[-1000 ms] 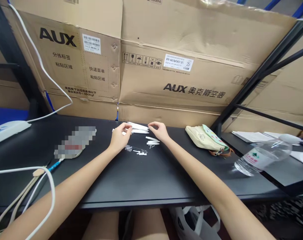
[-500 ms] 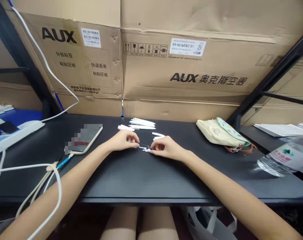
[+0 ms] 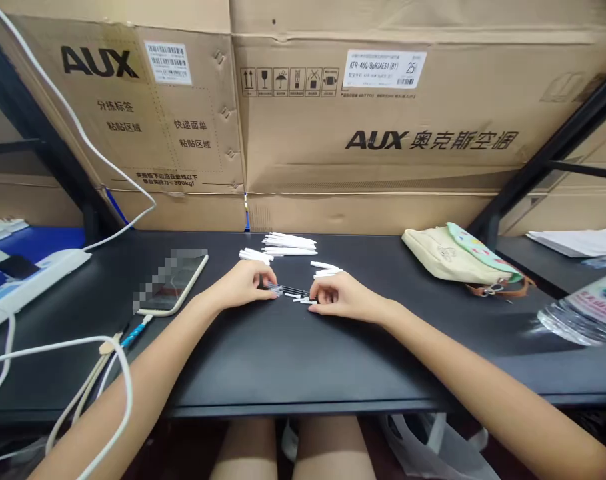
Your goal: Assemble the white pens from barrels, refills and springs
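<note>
A bunch of thin black pen refills (image 3: 295,291) lies crosswise between my hands, just above the black tabletop or on it; I cannot tell which. My left hand (image 3: 243,285) pinches their left ends, where greyish clear tips show by the thumb. Curled at the opposite ends is my right hand (image 3: 347,297), thumb and fingers closed on the refills, its grip partly hidden. Small white pen parts (image 3: 303,301) lie on the table close to my right fingertips. Behind the hands are white pen barrels (image 3: 290,244) in a pile, a smaller group (image 3: 255,255) and a few more barrels (image 3: 325,269) at right.
A phone (image 3: 175,287) with a charging cable (image 3: 133,333) lies left, near a white power strip (image 3: 37,287). White cable loops cross over my left forearm. To the right are a cream pouch (image 3: 445,253) and a water bottle (image 3: 590,310). Cardboard (image 3: 363,167) stands behind the table (image 3: 293,373).
The view has shifted slightly. Greyish clear ends of the refills now show at my left fingertips, and the hands are a little farther apart. Both still hold the bunch.
</note>
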Motion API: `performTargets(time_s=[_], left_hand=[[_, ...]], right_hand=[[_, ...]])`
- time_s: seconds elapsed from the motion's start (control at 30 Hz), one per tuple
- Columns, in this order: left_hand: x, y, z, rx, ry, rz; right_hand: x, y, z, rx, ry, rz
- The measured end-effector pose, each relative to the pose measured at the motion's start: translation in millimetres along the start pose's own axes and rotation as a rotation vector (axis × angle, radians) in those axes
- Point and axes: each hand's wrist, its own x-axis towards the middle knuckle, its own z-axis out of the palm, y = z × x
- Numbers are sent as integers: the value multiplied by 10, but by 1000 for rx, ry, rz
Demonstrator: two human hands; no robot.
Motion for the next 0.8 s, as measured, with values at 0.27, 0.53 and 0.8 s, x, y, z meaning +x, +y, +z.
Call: performTargets(time_s=[0.27,0.53,0.8], left_hand=[[17,18,-6,25,-23,-1],[-58,102,-70,372,153,-112],[-161,48,-227,780,149,-824]], right_hand=[[-10,-4,-33,-20,-50,29],[-18,-1,-9,2,-45,45],[-14,35,-5,-3,-58,19]])
